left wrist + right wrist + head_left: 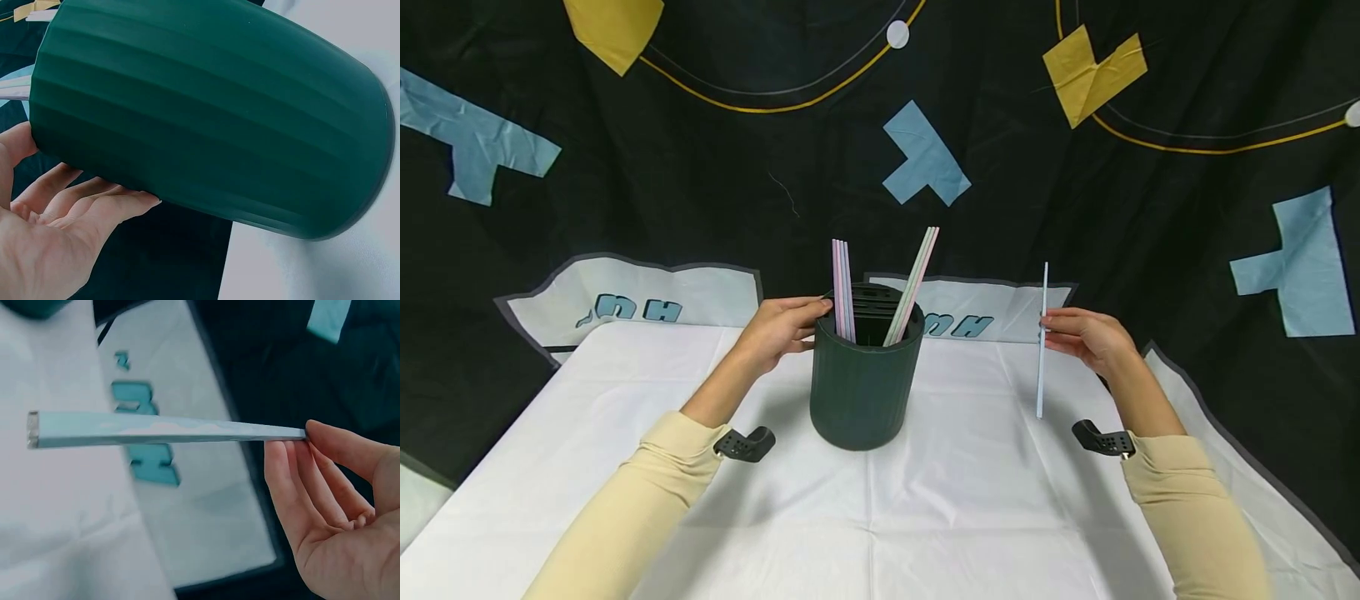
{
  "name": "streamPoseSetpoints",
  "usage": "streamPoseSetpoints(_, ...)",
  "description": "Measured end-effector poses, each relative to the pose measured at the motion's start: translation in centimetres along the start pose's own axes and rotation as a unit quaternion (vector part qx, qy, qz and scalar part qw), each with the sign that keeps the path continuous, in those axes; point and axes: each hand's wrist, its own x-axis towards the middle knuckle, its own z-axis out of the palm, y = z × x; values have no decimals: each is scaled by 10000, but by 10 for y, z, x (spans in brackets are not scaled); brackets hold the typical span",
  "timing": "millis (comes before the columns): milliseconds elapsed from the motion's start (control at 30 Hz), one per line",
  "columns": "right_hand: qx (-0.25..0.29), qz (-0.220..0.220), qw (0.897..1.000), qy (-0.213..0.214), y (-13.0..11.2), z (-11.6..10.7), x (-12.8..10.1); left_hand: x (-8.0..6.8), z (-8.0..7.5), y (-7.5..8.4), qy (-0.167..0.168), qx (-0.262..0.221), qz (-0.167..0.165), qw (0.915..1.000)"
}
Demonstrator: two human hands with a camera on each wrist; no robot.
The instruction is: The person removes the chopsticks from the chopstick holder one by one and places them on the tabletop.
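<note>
Pinching blue straw [1042,350] upright between right hand [1086,337] fingers [294,481].

Both forearms reached forward in cream sleeves. The left hand [778,329], at frame centre, lay with fingers nearly straight, thumb forward. The right hand [1086,337], centre-right, pinched with its fingertips [315,434].
</note>
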Motion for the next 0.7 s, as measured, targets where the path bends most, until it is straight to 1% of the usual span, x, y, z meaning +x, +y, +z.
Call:
streamPoseSetpoints(133, -93, 211, 9996, -170, 20, -18, 5, 0, 0, 0, -1, 17, 11, 10000)
streamPoseSetpoints(267, -196, 209, 9989, -371, 41, -31, 9, 0, 0, 1, -2, 1, 26, 10000)
streamPoseSetpoints(367, -199, 222, 9986, -444, 56, -39, 12, -1, 0, 1, 7, -13, 30, 10000)
streamPoseSetpoints(533, -199, 357, 9981, -471, 79, -48, 15, 0, 0, 1, 9, -11, 25, 10000)
streamPoseSetpoints(700, -391, 502, 9973, -356, 95, -53, 15, 0, 0, 0, 2, 16, 28, 10000)
